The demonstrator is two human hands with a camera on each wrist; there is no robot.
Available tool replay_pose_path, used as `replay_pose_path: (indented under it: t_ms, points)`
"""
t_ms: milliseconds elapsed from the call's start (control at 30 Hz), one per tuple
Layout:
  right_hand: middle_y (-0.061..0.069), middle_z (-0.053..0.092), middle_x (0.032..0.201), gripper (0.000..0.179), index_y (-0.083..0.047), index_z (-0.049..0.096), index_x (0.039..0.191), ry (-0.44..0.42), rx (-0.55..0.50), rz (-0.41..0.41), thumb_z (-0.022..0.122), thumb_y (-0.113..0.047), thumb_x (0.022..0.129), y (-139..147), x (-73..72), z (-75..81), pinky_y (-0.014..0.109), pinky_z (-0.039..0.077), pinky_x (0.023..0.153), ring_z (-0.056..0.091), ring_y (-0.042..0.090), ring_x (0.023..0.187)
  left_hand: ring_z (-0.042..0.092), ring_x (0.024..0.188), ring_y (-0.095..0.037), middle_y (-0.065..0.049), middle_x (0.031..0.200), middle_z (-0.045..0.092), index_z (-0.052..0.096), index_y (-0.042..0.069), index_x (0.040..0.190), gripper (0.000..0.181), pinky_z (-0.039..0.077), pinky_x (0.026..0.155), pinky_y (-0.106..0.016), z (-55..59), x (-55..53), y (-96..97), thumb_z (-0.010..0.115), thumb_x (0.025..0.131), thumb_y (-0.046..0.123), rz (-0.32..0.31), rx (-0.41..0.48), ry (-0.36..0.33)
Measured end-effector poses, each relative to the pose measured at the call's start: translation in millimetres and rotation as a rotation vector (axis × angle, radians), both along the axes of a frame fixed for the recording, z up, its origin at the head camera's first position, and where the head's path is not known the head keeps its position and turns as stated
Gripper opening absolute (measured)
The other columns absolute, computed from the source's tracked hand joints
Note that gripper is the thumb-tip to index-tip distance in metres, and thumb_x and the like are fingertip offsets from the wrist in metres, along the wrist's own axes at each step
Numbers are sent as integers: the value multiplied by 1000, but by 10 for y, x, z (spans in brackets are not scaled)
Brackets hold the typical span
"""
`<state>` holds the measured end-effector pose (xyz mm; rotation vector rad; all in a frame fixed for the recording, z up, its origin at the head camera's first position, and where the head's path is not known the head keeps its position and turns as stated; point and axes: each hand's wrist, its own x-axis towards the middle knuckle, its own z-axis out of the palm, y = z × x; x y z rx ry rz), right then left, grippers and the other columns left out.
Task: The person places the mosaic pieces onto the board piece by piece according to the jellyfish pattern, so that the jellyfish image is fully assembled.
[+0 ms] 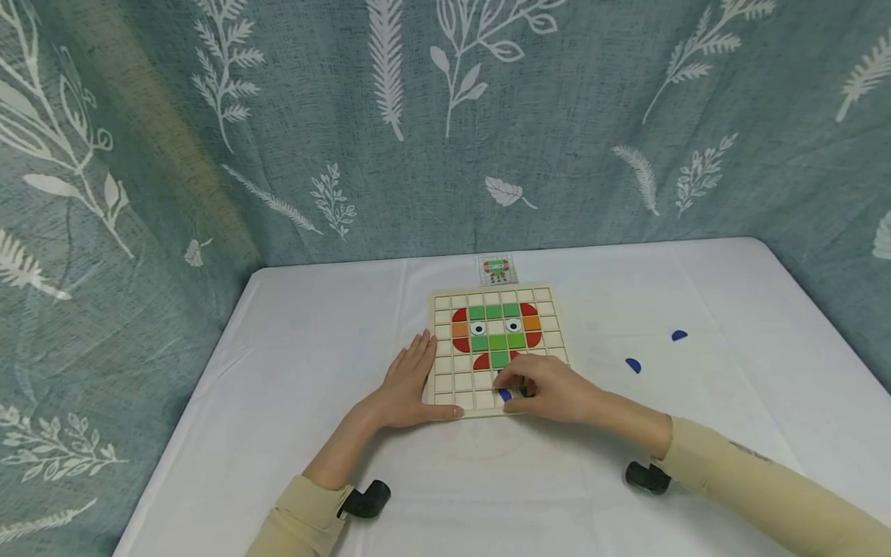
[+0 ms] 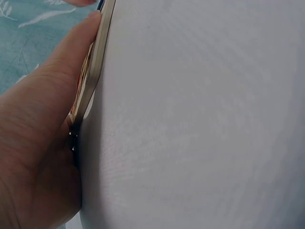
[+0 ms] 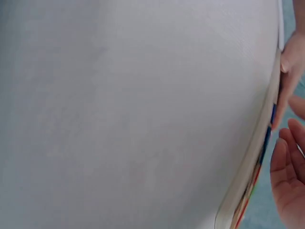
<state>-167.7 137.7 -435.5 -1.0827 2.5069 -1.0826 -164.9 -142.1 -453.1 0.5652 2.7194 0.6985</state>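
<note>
A wooden grid board (image 1: 443, 384) lies on the table, bearing a face of green tiles (image 1: 498, 340), red rounded corner tiles, orange tiles and two eye tiles (image 1: 478, 328). My left hand (image 1: 407, 387) rests along its left side, fingers straight and thumb on the front rim. Over the lower right squares, my right hand (image 1: 557, 388) has loosely bent fingers, the tips close to a blue tile (image 1: 505, 394). In the right wrist view, blue tiles (image 3: 265, 148) show along the board's edge, with a gap between them and the fingers (image 3: 281, 157). My right hand hides several squares.
Two blue half-round tiles (image 1: 679, 335) lie on the white tablecloth (image 1: 605, 309) to the right. Behind the board is a small picture card (image 1: 497, 270) with a similar figure. A blue-green leaf-patterned curtain (image 1: 431, 178) hangs beyond the table.
</note>
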Motion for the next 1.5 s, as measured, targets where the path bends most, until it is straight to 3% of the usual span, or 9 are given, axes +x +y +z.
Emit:
replay_pose_path:
  t_ms: [133, 267, 467, 633, 733, 900, 1233, 1367, 1500]
  points:
    - [-9, 64, 92, 18, -14, 71, 104, 26, -36, -86, 76, -15, 87, 169, -8, 45, 23, 52, 70, 56, 10, 82, -7, 149, -26, -14, 162, -4, 2, -1, 155, 122, 0, 118, -47, 0, -9, 12, 75, 77, 58, -3, 5, -1]
    - [-7, 66, 94, 16, -11, 71, 101, 122, -52, -169, 74, -6, 86, 492, -26, 61, 25, 54, 71, 58, 10, 82, -8, 149, -25, -13, 163, -5, 0, 0, 155, 122, 0, 118, -47, -9, -17, 12, 74, 77, 58, 0, 2, -7]
    - [-1, 67, 102, 23, -9, 71, 103, 218, 51, -276, 73, 1, 83, 1076, -19, 43, 30, 54, 72, 60, 17, 90, -8, 149, -26, -14, 162, -5, 1, 0, 155, 122, 0, 118, -47, -8, -11, 4, 74, 77, 59, 2, 0, -3]
    - [3, 67, 111, 28, -9, 69, 110, 206, 111, -288, 73, 1, 84, 1435, -5, 40, 36, 54, 77, 62, 24, 100, -7, 149, -27, -14, 162, -4, 2, -1, 155, 122, 0, 118, -47, 2, -4, 9, 75, 76, 58, 7, 11, -7]
    - [3, 66, 113, 30, -10, 68, 113, 188, 102, -267, 73, 0, 85, 1548, -7, 11, 34, 54, 79, 61, 20, 102, -8, 149, -26, -13, 163, -4, 2, 0, 155, 122, 0, 118, -47, 6, -1, 8, 75, 76, 58, 11, 8, -14]
    - [0, 67, 109, 30, -10, 69, 112, 193, 52, -231, 73, 1, 85, 1588, -26, -61, 27, 54, 78, 61, 12, 94, -7, 149, -26, -13, 163, -4, 3, 0, 155, 122, 0, 118, -47, 10, 2, 6, 75, 77, 58, 9, 9, -12]
    - [1, 67, 106, 28, -7, 69, 112, 122, 85, -295, 74, -2, 85, 1510, -47, -40, 32, 55, 78, 60, 12, 90, -8, 149, -25, -13, 163, -5, 2, 0, 155, 121, 0, 118, -46, 28, -9, 2, 74, 77, 58, 2, -3, -15]
    - [1, 68, 105, 27, -6, 69, 112, 105, 50, -292, 74, -2, 85, 1380, -70, -17, 30, 55, 78, 61, 12, 89, -8, 149, -25, -13, 163, -5, 2, 0, 155, 121, 0, 118, -46, 37, -10, 4, 74, 77, 58, 3, -6, -18]
    - [1, 67, 106, 27, -7, 69, 113, 19, -2, -283, 74, -4, 86, 1137, -92, 8, 29, 55, 79, 60, 14, 91, -9, 148, -25, -12, 162, -6, 0, 0, 155, 122, 0, 118, -46, 38, -11, 5, 74, 77, 59, 2, -4, -27]
